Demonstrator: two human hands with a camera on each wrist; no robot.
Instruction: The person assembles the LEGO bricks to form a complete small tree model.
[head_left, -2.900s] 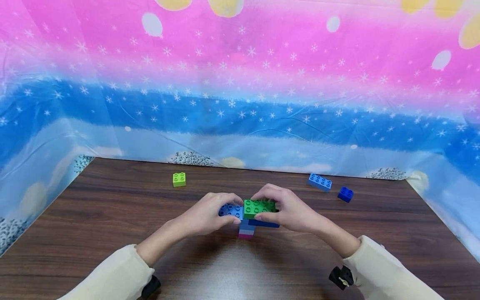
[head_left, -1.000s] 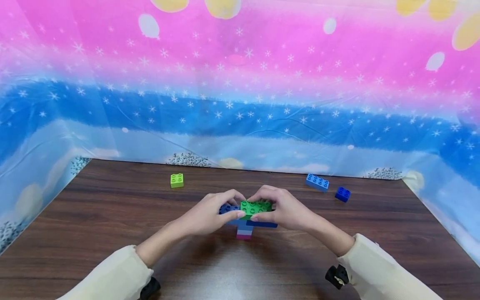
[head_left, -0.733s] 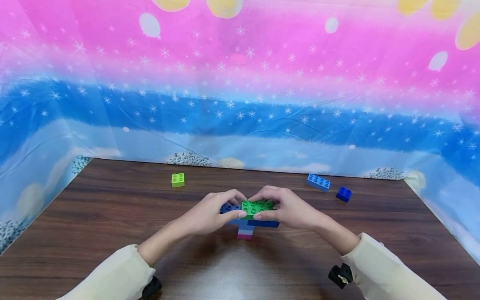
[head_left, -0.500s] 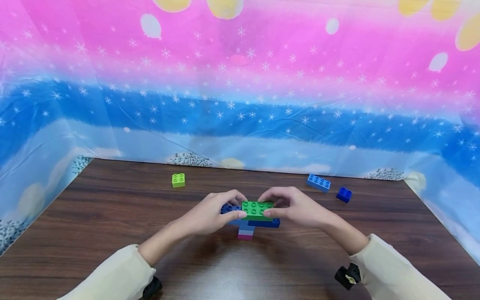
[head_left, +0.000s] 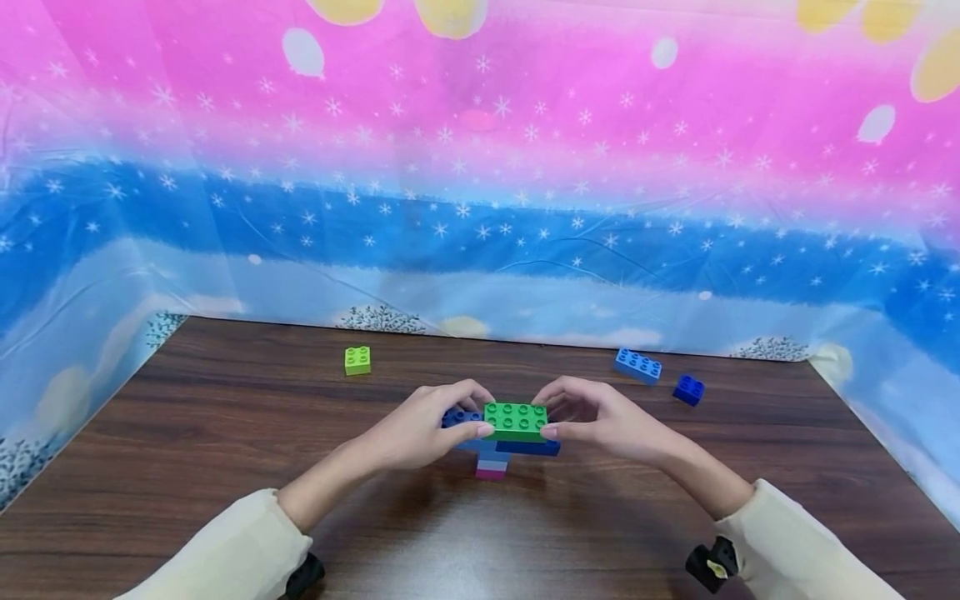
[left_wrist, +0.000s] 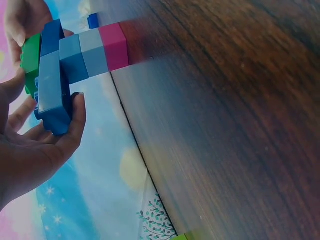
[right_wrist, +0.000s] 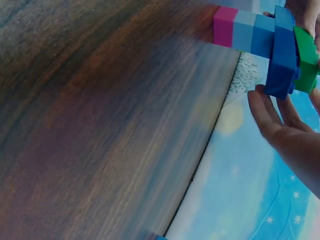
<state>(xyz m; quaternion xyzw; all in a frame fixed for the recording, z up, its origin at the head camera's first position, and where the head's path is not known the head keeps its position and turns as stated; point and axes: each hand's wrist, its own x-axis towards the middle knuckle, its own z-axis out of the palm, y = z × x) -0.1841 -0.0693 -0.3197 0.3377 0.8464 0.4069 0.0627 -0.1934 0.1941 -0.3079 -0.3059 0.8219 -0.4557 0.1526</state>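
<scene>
A T-shaped stack of toy building bricks stands on the table, with a pink brick (left_wrist: 114, 46) at its foot and blue ones above. Its top arms are a light blue brick (left_wrist: 51, 85) and a dark blue brick (right_wrist: 281, 65). Across them lies a green brick (head_left: 516, 422), slightly tilted in the right wrist view. My left hand (head_left: 420, 427) grips the light blue arm from the left, fingers underneath, its thumb against the green brick's left end. The right hand (head_left: 607, 421) holds the green brick's right end, thumb at the front corner and index finger behind.
On the wooden table (head_left: 225, 442) lie a lime green brick (head_left: 357, 361) at back left, a blue long brick (head_left: 638, 366) and a small dark blue brick (head_left: 688, 389) at back right. A patterned cloth (head_left: 480, 225) hangs behind the table.
The right hand has slid rightward along the green brick to its end, uncovering more studs. My left thumb has shifted right onto the green brick's left end; the stack stands where it was.
</scene>
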